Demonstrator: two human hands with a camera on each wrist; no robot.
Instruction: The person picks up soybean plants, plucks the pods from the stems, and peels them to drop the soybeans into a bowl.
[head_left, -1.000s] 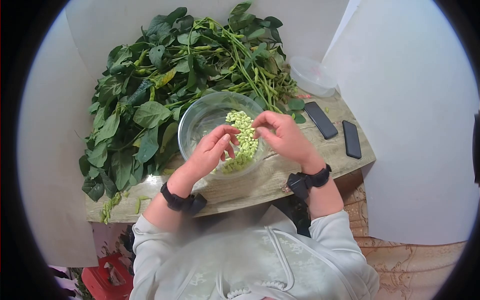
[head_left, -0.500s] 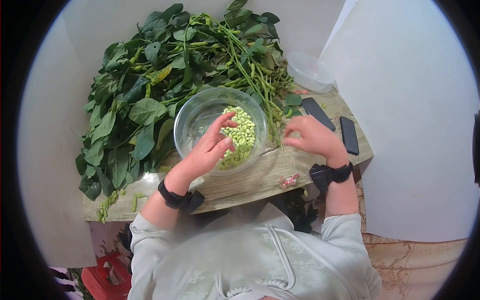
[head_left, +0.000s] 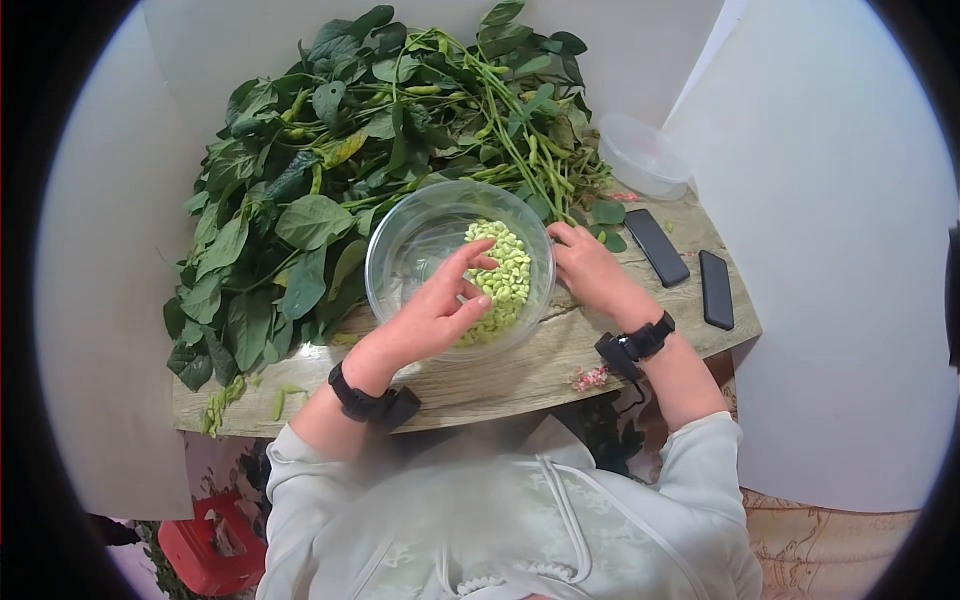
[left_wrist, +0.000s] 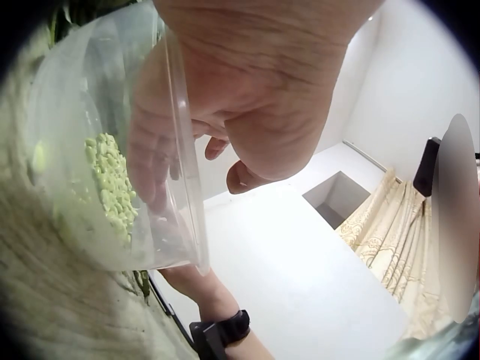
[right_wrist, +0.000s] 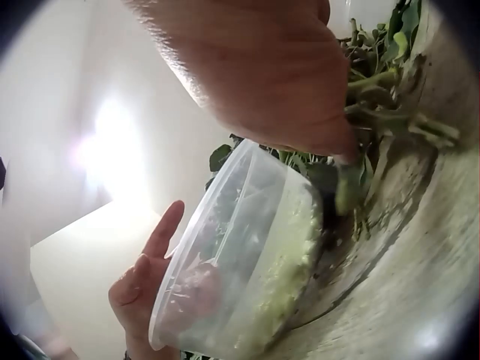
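Observation:
A clear plastic bowl (head_left: pixel 400 225) holds many shelled green beans (head_left: pixel 510 275), heaped toward its right side. My left hand (head_left: pixel 440 310) hovers over the bowl with its fingers loosely spread and nothing in them; the left wrist view shows its fingers through the bowl wall (left_wrist: pixel 64 97). On the bowl's outer right side, my right hand (head_left: pixel 595 270) reaches down with bent fingers by the cut ends of the bean stems (head_left: pixel 550 190). In the right wrist view a blurred green pod (right_wrist: pixel 347 191) lies right at its fingertips; whether they pinch it I cannot tell.
Leafy bean plants (head_left: pixel 315 220) with pods pile up behind and left of the bowl. Two black phones (head_left: pixel 655 247) and a clear container (head_left: pixel 645 160) lie at the right. Loose pods (head_left: pixel 225 405) lie at the front left, a red-and-white scrap (head_left: pixel 590 378) near the front edge.
Both hands were together over the beans. My right hand then moved right, out of the bowl, and is now back close beside its right wall. My left hand has stayed over the bowl, its fingers loosening.

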